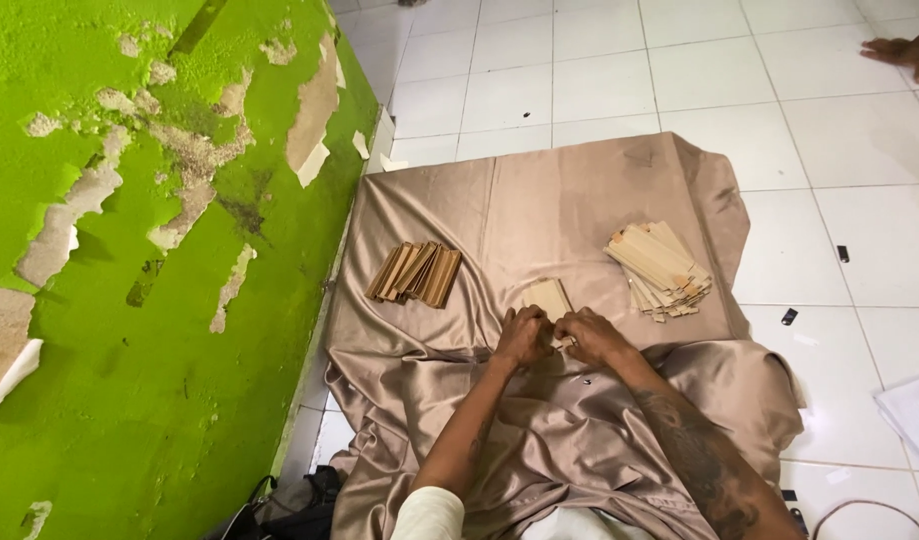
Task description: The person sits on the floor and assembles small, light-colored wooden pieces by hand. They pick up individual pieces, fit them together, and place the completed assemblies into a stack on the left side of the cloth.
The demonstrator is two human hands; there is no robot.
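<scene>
My left hand (522, 335) and my right hand (591, 336) meet over a tan satin cloth (539, 200) spread on the floor. Both grip a thin pale wooden strip piece (546, 297) that sticks out beyond the fingers. To the left lies a row of darker brown wooden strips (416, 272) set on edge. On the right sits a loose pile of pale flat wooden strips (661, 268).
A green wall (149, 280) with peeling paint runs along the left. White floor tiles (829, 130) surround the cloth. Another person's hand (899, 50) rests on the tiles at top right. White sheets (914, 410) lie at the right edge; dark items (299, 495) at bottom left.
</scene>
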